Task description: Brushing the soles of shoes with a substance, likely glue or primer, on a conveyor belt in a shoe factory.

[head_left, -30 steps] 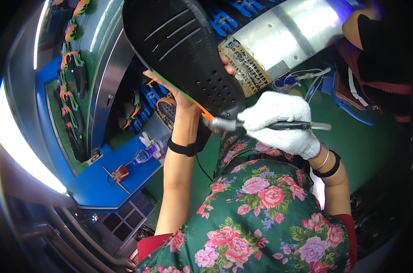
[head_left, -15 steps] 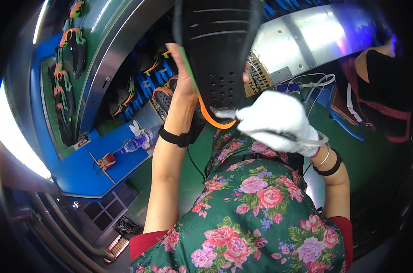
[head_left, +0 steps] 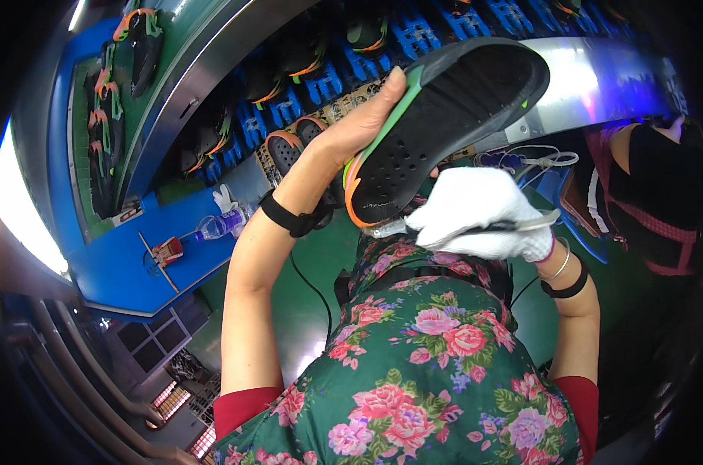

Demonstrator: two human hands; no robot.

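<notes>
A black shoe (head_left: 444, 116) with green and orange trim is in my bare left hand (head_left: 363, 124). Its underside faces me, showing the small holes in the heel area. My left thumb lies along the green side, and most of the other fingers are hidden behind the shoe. In its white knit glove, my right hand (head_left: 479, 213) is closed around a slim brush (head_left: 386, 229), whose pale tip is at the orange heel edge. A clear tube runs back from the gloved hand over the wrist.
Several shoes hang on blue racks (head_left: 413, 35) beyond a curved metal rail (head_left: 556, 70). More shoes (head_left: 103, 132) line the green surface at left. On the blue table (head_left: 119, 279) are a bottle (head_left: 220, 225) and a red spool on a stick (head_left: 165, 252). Another person (head_left: 653, 170) is at right.
The shoe has tilted, its toe swinging right and toward me. The brush tip has moved from the sole's heel surface to the heel's outer edge.
</notes>
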